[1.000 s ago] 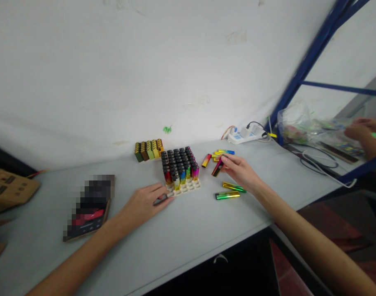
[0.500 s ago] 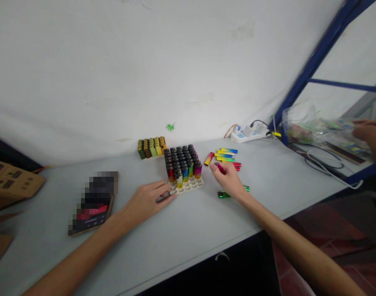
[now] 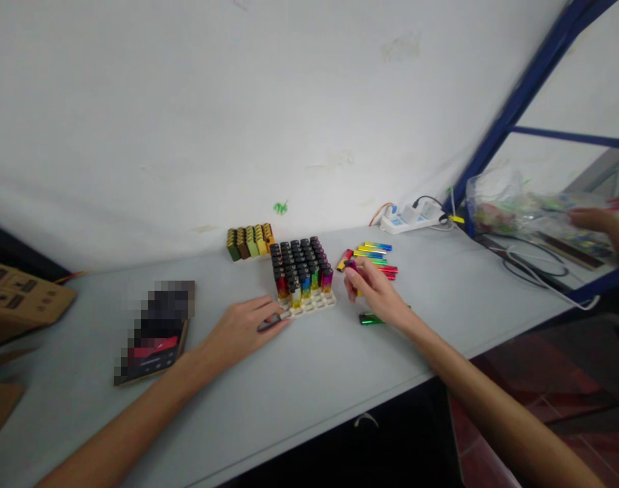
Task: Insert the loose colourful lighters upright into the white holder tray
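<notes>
My left hand (image 3: pixel 253 320) rests on the table at the near left corner of a white holed tray (image 3: pixel 317 306). Its fingers are closed around a slender dark object (image 3: pixel 269 323) whose kind I cannot make out. Rows of black-topped lighters (image 3: pixel 296 261) with bright bodies stand upright in the tray; its front holes are bare. To the right, my right hand (image 3: pixel 373 288) pinches a purple and yellow lighter (image 3: pixel 351 266), held nearly upright and apart from the tray. A green lighter (image 3: pixel 370 318) lies under that wrist, partly hidden.
Several shiny coloured lighters (image 3: pixel 373 254) lie behind my right hand. A second block of lighters (image 3: pixel 249 242) stands by the wall. Also around are a phone (image 3: pixel 160 332), a cardboard box (image 3: pixel 22 298), a power strip (image 3: pixel 411 220), a blue frame (image 3: pixel 492 135) and another person's hand (image 3: pixel 601 224).
My right hand has turned the purple lighter more upright and shifted slightly. My left hand has stayed at the tray corner. The other person's hand has moved a little.
</notes>
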A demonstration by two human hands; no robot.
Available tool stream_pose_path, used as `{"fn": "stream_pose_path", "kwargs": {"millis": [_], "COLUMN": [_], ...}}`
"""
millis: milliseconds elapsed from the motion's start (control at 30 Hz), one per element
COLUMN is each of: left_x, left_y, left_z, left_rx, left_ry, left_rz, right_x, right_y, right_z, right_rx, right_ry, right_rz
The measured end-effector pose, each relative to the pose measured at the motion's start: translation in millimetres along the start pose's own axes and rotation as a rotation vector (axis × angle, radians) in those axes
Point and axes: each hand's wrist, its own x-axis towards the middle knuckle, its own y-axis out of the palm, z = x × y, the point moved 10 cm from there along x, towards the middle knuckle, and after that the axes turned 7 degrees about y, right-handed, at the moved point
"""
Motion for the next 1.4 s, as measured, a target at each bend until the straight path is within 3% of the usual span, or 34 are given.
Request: {"fn": "stream_pose_path", "kwargs": {"millis": [133, 300, 433, 633, 767, 967, 1100, 1267, 1400], "left_x": [0.8, 0.5, -0.7, -0.1, 1.5, 1.5, 2.3, 2.7, 1.5], "left_y": [1.5, 0.4, 1.6, 0.1, -1.2, -1.0, -1.9, -2.7, 0.8], "left_z": [-0.9, -1.6, 0.2, 0.0, -2.5, -2.4, -3.7, -4.8, -2.9], "left_rx": [0.009, -0.008, -0.032, -0.033, -0.025, -0.013, -0.016, -0.013, -0.017], "left_ry": [0.011, 0.009, -0.014, -0.022, -0.01, -0.005, -0.003, -0.001, 0.0], "left_rz": [0.016, 0.016, 0.027, 0.026, 0.035, 0.023, 0.02, 0.023, 0.035], "right_x": [-4.4, 1.4, 5.4, 17.5, 20.9, -22.3, -48.3, -43.2, -35.8], "right_y": [-9.3, 0.6, 6.7, 19.9, 17.5, -15.3, -19.5, -21.1, -14.2], "right_z": [25.5, 24.1, 23.6, 31.0, 37.4, 23.6, 7.7, 8.5, 14.8], "right_rx": [-0.29, -0.429, -0.549, -0.658, -0.717, -0.686, -0.704, -0.565, -0.198], "right_ry": [-0.172, -0.142, -0.211, -0.21, -0.193, -0.176, -0.149, -0.085, 0.004], "right_rz": [-0.038, 0.031, 0.08, 0.289, 0.305, 0.392, 0.454, 0.344, 0.26]}}
